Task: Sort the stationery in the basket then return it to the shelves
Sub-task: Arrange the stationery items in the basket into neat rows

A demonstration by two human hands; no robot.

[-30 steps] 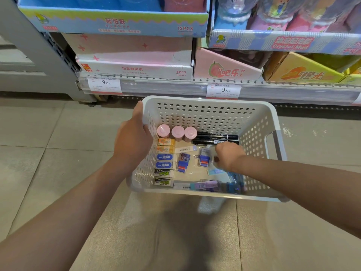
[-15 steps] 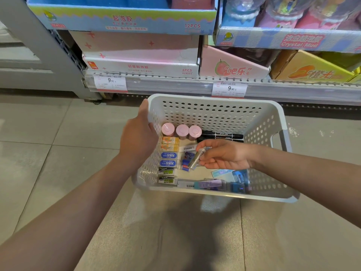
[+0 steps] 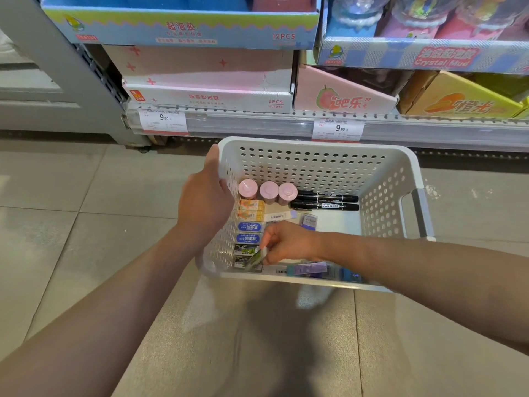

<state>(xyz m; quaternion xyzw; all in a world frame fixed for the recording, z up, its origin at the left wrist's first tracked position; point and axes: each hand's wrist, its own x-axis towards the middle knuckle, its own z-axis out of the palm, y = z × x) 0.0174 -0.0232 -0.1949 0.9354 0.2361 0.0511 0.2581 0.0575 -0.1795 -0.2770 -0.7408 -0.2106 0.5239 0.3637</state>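
Fingers (image 3: 267, 247) of the right hand (image 3: 289, 243) are curled together and pinch a small green-and-white eraser (image 3: 255, 259) at its upper end, so the eraser hangs just below and to the left of the fingertips, low in the near left corner of the basket (image 3: 315, 164). Its long axis runs on a slant, the upper end toward the fingers and the lower end toward the basket's near wall; it looks like a short flat block in a printed sleeve, green with pale ends.

Left hand (image 3: 204, 199) grips the basket's left rim, thumb up along the outside corner and fingers curled over the edge into the inside. That basket is white plastic with rows of round holes and a handle slot in its right wall, held above a tiled floor (image 3: 71, 224) in front of a shelf (image 3: 257, 126) of boxed goods.

Inside, two black markers (image 3: 326, 202) lie side by side, long axes left to right, against the far wall. Beside them stand three pink round caps (image 3: 267, 190) in a row. Down the left wall runs a column of small erasers: two orange (image 3: 252, 210), two blue (image 3: 248, 232), then green-and-black ones (image 3: 244, 250) just beside the held eraser. A purple flat pack (image 3: 310, 267) lies along the near wall, partly under the right forearm.
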